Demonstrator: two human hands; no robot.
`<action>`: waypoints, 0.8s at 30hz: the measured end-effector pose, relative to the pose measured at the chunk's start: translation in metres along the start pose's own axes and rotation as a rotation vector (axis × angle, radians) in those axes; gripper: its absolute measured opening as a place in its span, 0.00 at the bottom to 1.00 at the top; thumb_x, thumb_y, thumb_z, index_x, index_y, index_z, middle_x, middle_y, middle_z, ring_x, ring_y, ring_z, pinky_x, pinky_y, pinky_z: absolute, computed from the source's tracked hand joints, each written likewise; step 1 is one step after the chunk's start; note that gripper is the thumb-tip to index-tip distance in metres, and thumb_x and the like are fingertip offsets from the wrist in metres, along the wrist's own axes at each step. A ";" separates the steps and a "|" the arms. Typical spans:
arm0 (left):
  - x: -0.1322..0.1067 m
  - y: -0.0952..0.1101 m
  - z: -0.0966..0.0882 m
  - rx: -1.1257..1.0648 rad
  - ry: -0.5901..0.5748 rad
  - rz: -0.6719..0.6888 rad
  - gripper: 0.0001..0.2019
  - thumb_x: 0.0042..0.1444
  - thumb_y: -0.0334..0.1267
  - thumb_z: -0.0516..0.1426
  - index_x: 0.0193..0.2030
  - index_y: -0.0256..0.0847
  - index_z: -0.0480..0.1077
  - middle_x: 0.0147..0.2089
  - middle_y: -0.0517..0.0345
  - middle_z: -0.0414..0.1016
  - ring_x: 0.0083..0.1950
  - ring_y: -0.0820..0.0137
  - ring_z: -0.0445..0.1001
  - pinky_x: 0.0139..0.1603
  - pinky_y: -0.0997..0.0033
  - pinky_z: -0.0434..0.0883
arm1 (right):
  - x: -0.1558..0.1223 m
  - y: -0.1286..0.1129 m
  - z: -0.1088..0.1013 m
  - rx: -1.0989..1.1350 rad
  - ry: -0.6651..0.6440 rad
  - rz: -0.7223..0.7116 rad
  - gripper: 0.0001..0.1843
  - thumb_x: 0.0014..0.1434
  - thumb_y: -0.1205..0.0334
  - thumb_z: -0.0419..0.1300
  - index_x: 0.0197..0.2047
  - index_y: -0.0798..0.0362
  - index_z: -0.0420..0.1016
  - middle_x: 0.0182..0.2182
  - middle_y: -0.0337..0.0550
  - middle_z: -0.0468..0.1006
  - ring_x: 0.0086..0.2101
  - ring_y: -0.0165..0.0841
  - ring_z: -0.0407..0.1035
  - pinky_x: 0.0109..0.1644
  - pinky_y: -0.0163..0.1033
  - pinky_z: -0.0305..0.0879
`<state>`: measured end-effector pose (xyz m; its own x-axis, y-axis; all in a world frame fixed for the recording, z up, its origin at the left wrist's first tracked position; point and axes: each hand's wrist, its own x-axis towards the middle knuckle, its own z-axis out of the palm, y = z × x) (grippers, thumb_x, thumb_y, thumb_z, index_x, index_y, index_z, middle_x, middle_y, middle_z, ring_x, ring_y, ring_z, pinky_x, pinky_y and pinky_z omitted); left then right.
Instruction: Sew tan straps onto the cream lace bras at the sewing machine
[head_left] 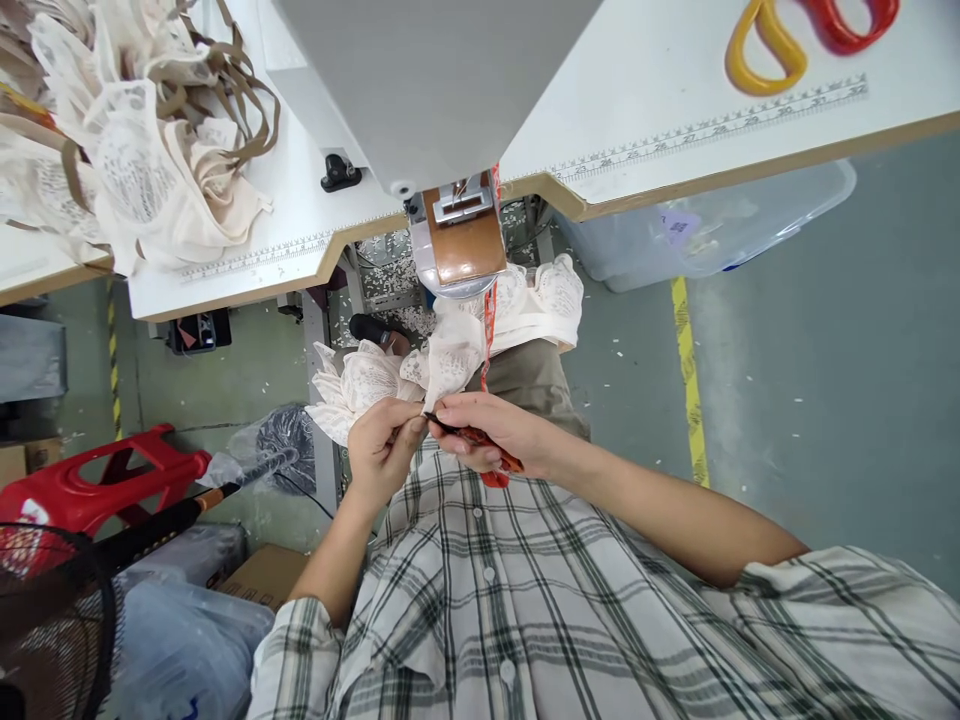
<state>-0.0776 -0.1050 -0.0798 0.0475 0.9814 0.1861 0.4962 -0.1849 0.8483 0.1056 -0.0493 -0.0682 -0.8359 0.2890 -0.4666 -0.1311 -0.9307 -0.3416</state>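
Note:
A cream lace garment (450,345) hangs from under the sewing machine head (457,235) down to my lap. My left hand (382,445) is closed, pinching an edge of that lace. My right hand (499,430) is closed on a small red-handled thread snipper (480,440), whose dark tip meets the lace right by my left fingers. A red ribbon or thread (489,320) runs down from the machine to my right hand.
A heap of cream lace pieces with tan straps (142,130) lies on the white table (675,90) at left. Yellow and red scissor handles (802,35) rest top right. A clear bin (712,225) sits under the table; a red stool (112,480) stands at left.

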 end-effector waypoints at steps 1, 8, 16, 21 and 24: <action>0.000 0.001 0.001 -0.011 0.008 -0.009 0.08 0.64 0.39 0.57 0.41 0.41 0.77 0.30 0.56 0.76 0.31 0.71 0.72 0.34 0.71 0.69 | 0.000 0.000 0.000 0.002 -0.005 -0.003 0.14 0.58 0.52 0.61 0.33 0.55 0.68 0.19 0.29 0.65 0.13 0.17 0.46 0.14 0.25 0.41; -0.001 0.005 0.005 -0.138 0.028 -0.106 0.07 0.64 0.38 0.57 0.41 0.41 0.76 0.31 0.57 0.76 0.31 0.71 0.72 0.34 0.71 0.69 | -0.003 0.001 0.004 0.023 -0.021 -0.053 0.12 0.61 0.54 0.56 0.34 0.56 0.69 0.20 0.30 0.65 0.13 0.17 0.46 0.14 0.25 0.42; -0.002 0.005 0.007 -0.178 0.046 -0.165 0.06 0.64 0.38 0.58 0.41 0.41 0.76 0.30 0.58 0.74 0.31 0.72 0.71 0.35 0.72 0.68 | -0.004 0.002 0.002 0.059 -0.029 -0.069 0.12 0.63 0.55 0.55 0.35 0.56 0.70 0.21 0.31 0.66 0.13 0.16 0.46 0.15 0.24 0.43; 0.000 0.007 0.007 -0.183 0.050 -0.131 0.05 0.64 0.34 0.58 0.42 0.42 0.76 0.32 0.59 0.75 0.32 0.73 0.71 0.35 0.73 0.68 | -0.004 0.001 0.002 0.081 -0.021 -0.077 0.12 0.63 0.55 0.55 0.35 0.57 0.70 0.21 0.31 0.66 0.13 0.16 0.46 0.15 0.24 0.42; 0.002 0.008 0.007 -0.125 0.052 -0.091 0.05 0.64 0.33 0.58 0.42 0.41 0.76 0.32 0.59 0.75 0.32 0.73 0.71 0.35 0.73 0.68 | -0.005 0.000 0.004 0.072 0.003 -0.088 0.12 0.62 0.55 0.56 0.35 0.57 0.70 0.21 0.31 0.66 0.13 0.16 0.46 0.15 0.24 0.43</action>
<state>-0.0677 -0.1042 -0.0759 -0.0393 0.9910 0.1282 0.3847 -0.1034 0.9172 0.1077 -0.0518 -0.0626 -0.8180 0.3705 -0.4401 -0.2418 -0.9156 -0.3214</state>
